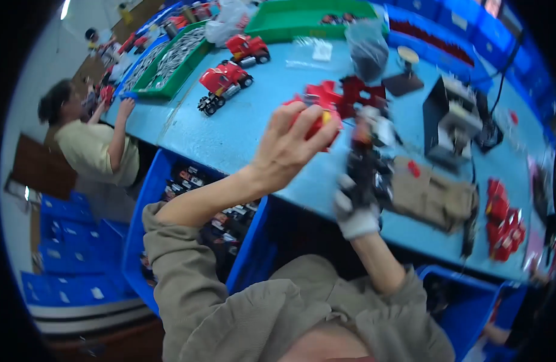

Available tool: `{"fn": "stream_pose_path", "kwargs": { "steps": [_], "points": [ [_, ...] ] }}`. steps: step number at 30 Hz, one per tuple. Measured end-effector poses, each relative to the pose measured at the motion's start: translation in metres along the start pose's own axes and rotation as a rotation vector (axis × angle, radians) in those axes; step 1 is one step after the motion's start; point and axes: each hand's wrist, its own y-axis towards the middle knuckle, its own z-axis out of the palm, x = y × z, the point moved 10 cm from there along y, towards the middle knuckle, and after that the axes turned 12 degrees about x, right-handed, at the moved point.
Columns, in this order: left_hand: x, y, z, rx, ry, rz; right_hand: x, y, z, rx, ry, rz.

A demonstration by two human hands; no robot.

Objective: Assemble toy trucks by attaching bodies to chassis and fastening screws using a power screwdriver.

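Observation:
My left hand (pixel 290 142) is closed around a red toy truck cab (pixel 322 95), held over the light blue table. Its fingers cover part of the red shell, and a bit of yellow shows at them. To its right, my right hand (pixel 355 211) wears a whitish work glove and is smeared by motion. A dark, elongated part (pixel 361 158) stands up from the glove, seemingly gripped by it; its exact kind is too blurred to tell. Two red toy trucks (pixel 225 78) with dark wheels stand on the table, left of and beyond my left hand.
A green tray (pixel 158 90) of grey metallic parts is at the far left. A small black and silver machine (pixel 450 123) stands on the right, near a brown cloth (pixel 432 190) and red shells (pixel 504 226). Blue bins (pixel 148 208) sit below the table edge. A co-worker (pixel 94 133) stands at left.

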Motion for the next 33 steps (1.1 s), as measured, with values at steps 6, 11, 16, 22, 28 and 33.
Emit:
{"fn": "stream_pose_path", "kwargs": {
  "steps": [6, 11, 16, 22, 28, 33],
  "points": [
    [-0.033, -0.032, 0.079, 0.532, 0.399, 0.377, -0.133, 0.038, -0.004, 0.098, 0.547, 0.406],
    [-0.025, -0.088, 0.154, 0.771, 0.829, 0.653, -0.186, -0.022, -0.020, -0.093, 0.349, 0.774],
    [0.074, -0.105, 0.207, 0.757, 0.898, 0.546, -0.049, -0.065, 0.019, 0.091, -0.811, 0.368],
    [0.182, -0.138, 0.199, 0.666, 0.811, 0.565, 0.057, -0.087, 0.048, -0.152, -2.332, -0.443],
    [0.204, -0.142, 0.204, 1.053, 0.499, 0.050, 0.079, -0.084, 0.010, -0.224, -2.121, -0.530],
    [0.069, -0.048, 0.181, 0.661, -0.526, -0.068, 0.104, -0.095, -0.083, -0.335, -0.496, -0.025]
  ]
}}
